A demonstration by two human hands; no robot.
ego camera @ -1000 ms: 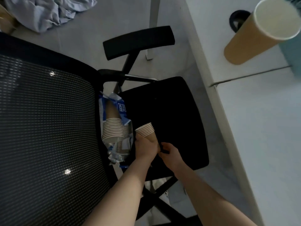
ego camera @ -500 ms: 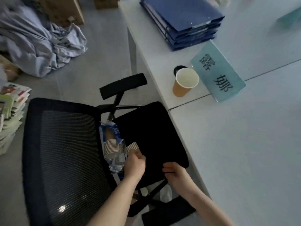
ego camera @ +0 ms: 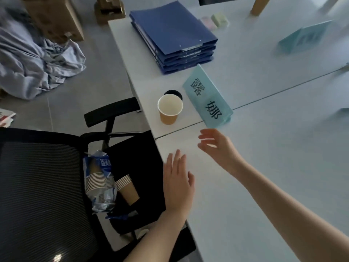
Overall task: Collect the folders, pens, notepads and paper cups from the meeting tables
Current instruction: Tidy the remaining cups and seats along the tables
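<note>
**Both hands released above the bench edge, one cup standing ahead**

The left hand hangs flat over the near edge of the pale bench, fingers straight and together, holding nothing. Just beyond it the right hand reaches forward over the bench top, fingers spread and loosely bent, also grasping nothing.

To the left, on the black seat of an office chair, a short stack of brown paper cups lies tilted on its side, rims toward the chair back. Beside it a torn blue-and-white plastic sleeve holds a longer stack of the same cups. The chair's mesh backrest fills the lower left.

Farther along the bench a single brown paper cup stands upright, near the bench's left edge, a dark round shape just behind it. Just to its right a teal name card with two printed characters stands tilted. Beyond the card lies a neat pile of blue folders. At the far end are pale notepads, blurred, another teal card and a second brown cup cut off by the frame's top.

On the floor to the left lie a heap of grey cloth and cardboard boxes.
</note>
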